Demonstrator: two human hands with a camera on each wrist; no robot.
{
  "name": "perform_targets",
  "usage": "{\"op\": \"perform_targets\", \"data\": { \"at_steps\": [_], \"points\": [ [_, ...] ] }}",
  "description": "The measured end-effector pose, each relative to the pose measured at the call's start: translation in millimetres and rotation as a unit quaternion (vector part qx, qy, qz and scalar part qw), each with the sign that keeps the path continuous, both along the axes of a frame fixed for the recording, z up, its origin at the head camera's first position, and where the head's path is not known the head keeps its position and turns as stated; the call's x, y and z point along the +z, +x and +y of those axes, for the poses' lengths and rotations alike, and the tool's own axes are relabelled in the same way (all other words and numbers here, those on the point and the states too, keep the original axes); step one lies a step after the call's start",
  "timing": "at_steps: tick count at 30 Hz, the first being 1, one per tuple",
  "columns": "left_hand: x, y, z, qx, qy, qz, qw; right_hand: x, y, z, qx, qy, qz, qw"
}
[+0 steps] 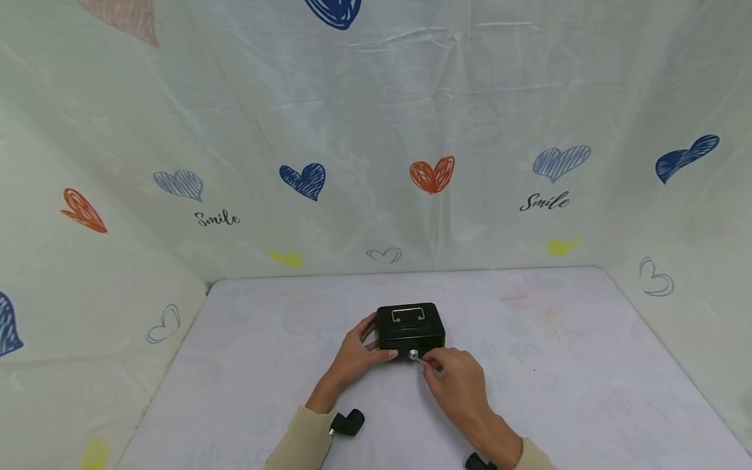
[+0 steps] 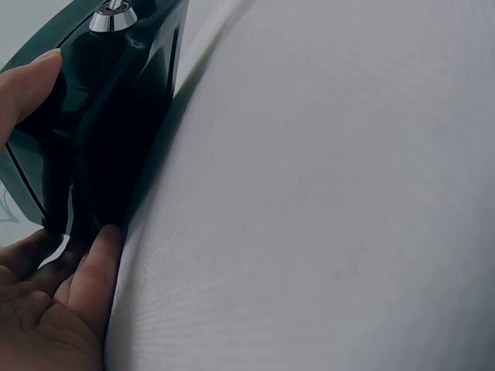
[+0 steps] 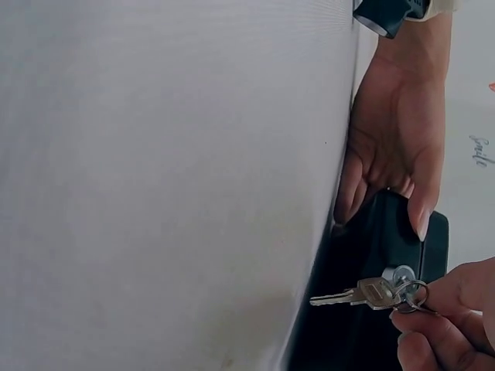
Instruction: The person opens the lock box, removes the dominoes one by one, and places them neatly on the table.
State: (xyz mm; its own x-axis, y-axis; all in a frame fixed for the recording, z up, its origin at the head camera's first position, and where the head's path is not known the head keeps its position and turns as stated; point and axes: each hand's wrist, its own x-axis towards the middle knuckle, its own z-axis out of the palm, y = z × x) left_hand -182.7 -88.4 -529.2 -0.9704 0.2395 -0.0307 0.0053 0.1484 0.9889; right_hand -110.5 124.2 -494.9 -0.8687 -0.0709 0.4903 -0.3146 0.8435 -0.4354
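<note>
A black metal cash box (image 1: 410, 328) stands on the table, its lid down and a wire handle (image 1: 408, 315) lying flat on top. At its left side my left hand (image 1: 355, 358) holds it, the thumb on the front face and the fingers along the side. A silver lock (image 2: 113, 17) sticks out of the box's front. My right hand (image 1: 457, 380) is at this lock, pinching a key on a ring (image 3: 421, 295) between thumb and fingers. From the ring a second silver key (image 3: 363, 294) hangs free; the pinched key is mostly hidden by the fingers.
The table (image 1: 282, 352) has a pale, faintly printed cover. Behind it and at both sides hangs a white sheet (image 1: 364, 117) with printed hearts and words. Black wrist-camera mounts (image 1: 349, 423) sit at both sleeves.
</note>
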Motion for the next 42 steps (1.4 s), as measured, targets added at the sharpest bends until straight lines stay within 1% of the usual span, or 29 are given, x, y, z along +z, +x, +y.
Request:
{"op": "perform_targets", "data": {
  "at_steps": [8, 18, 25, 32, 42],
  "points": [
    [-0.6, -0.6, -0.2, 0.005, 0.003, 0.001, 1.0000, 5.9, 0.6, -12, -0.003, 0.031, 0.026, 0.9992],
    [-1.3, -0.4, -0.6, 0.006, 0.000, -0.005, 1.0000, 7.6, -1.6, -24, -0.003, 0.056, 0.049, 0.9972],
    [-2.6, -0.4, -0.1, 0.001, 0.004, -0.003, 1.0000, 7.8, -2.2, -27, -0.005, 0.061, 0.036, 0.9975],
    [-2.3, 0.1, 0.2, -0.001, 0.010, 0.002, 0.9999, 7.0, -3.3, -27, -0.007, 0.059, 0.032, 0.9977],
    [-2.1, 0.3, -0.7, -0.004, 0.005, 0.005, 1.0000, 3.4, -3.8, -25, -0.012, 0.042, -0.006, 0.9990]
  ]
}}
